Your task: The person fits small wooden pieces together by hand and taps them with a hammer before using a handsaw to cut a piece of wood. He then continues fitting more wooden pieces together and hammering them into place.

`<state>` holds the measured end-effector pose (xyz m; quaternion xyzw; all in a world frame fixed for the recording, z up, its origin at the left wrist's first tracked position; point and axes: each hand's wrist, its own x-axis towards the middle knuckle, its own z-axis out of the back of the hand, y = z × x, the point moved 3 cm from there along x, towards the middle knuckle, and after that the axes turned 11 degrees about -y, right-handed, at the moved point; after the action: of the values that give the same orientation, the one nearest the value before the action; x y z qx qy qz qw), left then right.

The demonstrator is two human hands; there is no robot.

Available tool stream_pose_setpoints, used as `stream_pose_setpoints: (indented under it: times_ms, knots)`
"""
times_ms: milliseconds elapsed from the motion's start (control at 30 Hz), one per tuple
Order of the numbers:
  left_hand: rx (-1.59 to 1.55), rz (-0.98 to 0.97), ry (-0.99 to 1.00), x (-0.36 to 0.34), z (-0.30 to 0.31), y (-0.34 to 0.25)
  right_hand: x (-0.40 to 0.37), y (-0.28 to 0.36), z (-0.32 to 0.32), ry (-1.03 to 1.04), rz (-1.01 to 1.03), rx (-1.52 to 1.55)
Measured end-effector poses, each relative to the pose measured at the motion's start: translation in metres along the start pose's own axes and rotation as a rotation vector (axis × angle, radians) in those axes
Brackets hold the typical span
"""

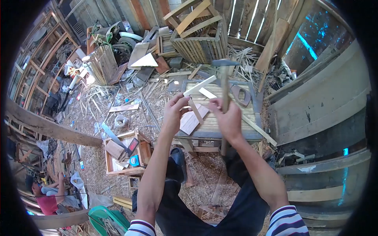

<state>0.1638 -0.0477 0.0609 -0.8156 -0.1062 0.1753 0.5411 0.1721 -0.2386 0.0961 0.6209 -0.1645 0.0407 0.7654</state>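
Note:
My left hand pinches two pale wooden strips where they meet at an angle, above a slatted wooden table. My right hand is wrapped around the wooden handle of a hammer, its metal head up and away from the strips. Beneath the strips lies a flat piece of board. A longer thin strip reaches past the table's right front corner. Behind my right hand, a saw handle rests on the tabletop.
A wooden crate left of my legs holds a handsaw, a blue tape measure and offcuts. Slatted crates stand behind the table. Scraps and shavings cover the floor. Another person sits at lower left, near a green chair.

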Motion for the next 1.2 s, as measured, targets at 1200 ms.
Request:
stream_pose_setpoints:
  times_ms: [1200]
  knots:
    - [0.467,-0.057,0.134,0.009,0.028,-0.01,0.021,-0.035,0.01,0.304,-0.237,0.075]
